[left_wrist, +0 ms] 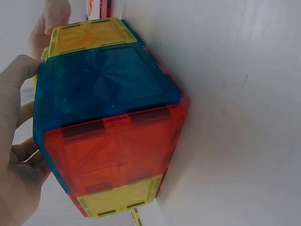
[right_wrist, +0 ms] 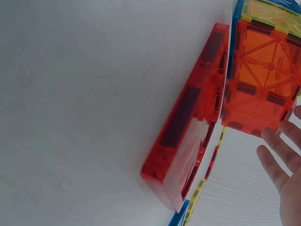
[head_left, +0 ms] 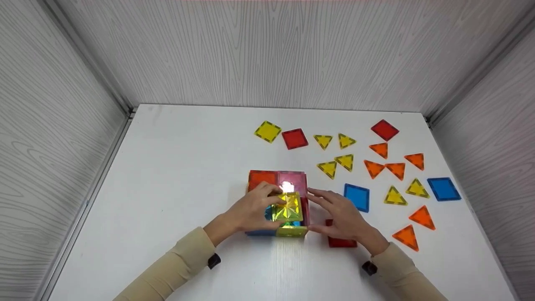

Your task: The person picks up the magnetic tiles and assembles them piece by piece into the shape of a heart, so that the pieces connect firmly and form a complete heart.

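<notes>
A low box of translucent magnetic tiles (head_left: 263, 179) stands on the table, its top showing red, pink and blue squares. Over its near right corner my left hand (head_left: 255, 207) pinches a yellow square magnetic tile (head_left: 288, 209), which lies slightly tilted. From the left wrist view, the box's blue and red sides (left_wrist: 113, 84) face the camera, and the held tile is mostly hidden. My right hand (head_left: 342, 215) is at the box's right side with extended fingers; in the right wrist view its fingertips are close to the red side (right_wrist: 263, 80). Contact there is unclear.
A red square tile (head_left: 342, 242) lies partly under my right hand, with a blue square tile (head_left: 357, 197) beyond it. Several yellow triangles (head_left: 328, 169), orange triangles (head_left: 379, 149) and loose squares are spread over the table's right side. Grey panels (head_left: 267, 54) enclose the table.
</notes>
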The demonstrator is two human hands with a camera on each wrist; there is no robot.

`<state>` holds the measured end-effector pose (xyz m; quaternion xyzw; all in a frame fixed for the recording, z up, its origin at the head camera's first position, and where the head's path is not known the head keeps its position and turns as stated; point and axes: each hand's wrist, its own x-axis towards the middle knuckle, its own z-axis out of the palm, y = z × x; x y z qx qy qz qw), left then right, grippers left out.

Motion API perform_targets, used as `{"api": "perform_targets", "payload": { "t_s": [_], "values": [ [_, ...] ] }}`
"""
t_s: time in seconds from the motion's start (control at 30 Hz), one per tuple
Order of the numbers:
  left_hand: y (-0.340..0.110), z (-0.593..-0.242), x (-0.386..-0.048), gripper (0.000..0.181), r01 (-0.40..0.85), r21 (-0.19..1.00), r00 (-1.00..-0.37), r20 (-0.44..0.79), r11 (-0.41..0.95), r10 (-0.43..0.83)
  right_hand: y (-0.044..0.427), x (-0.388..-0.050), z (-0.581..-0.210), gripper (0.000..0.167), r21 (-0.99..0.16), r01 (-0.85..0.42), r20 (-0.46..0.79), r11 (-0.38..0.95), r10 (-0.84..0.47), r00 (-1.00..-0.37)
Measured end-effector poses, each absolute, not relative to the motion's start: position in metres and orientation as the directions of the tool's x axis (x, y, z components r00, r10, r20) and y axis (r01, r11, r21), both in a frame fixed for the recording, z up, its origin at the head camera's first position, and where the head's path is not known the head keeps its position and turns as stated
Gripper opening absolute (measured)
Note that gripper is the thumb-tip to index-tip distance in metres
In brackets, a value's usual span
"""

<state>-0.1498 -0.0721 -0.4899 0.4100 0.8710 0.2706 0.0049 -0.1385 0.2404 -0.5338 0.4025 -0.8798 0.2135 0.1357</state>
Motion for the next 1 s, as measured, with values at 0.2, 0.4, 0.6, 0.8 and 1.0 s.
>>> {"api": "perform_targets", "payload": {
  "t_s": [0.2,0.4,0.6,0.8,1.0],
  "values": [
    [-0.069,-0.489,-0.147,0.046,0.714,0.471,-0.659,0.204,0.517,0.724,0.241,-0.139,-0.534,0.082,-0.255,-0.766,0.410,0.590,-0.651,-0.638],
    [-0.062,-0.489,-0.148,0.045,0.746,0.474,-0.616,0.223,0.467,0.756,0.241,-0.141,-0.535,0.081,-0.247,-0.775,0.421,0.581,-0.657,-0.626],
    [-0.061,-0.492,-0.149,0.044,0.755,0.477,-0.596,0.216,0.449,0.773,0.241,-0.141,-0.537,0.083,-0.236,-0.788,0.432,0.569,-0.665,-0.610],
    [-0.062,-0.493,-0.149,0.045,0.769,0.428,-0.590,0.191,0.474,0.784,0.240,-0.139,-0.535,0.085,-0.252,-0.776,0.405,0.578,-0.665,-0.627],
    [-0.067,-0.493,-0.145,0.046,0.774,0.387,-0.599,0.191,0.501,0.777,0.240,-0.137,-0.534,0.083,-0.246,-0.763,0.395,0.598,-0.657,-0.642]
  ]
}}
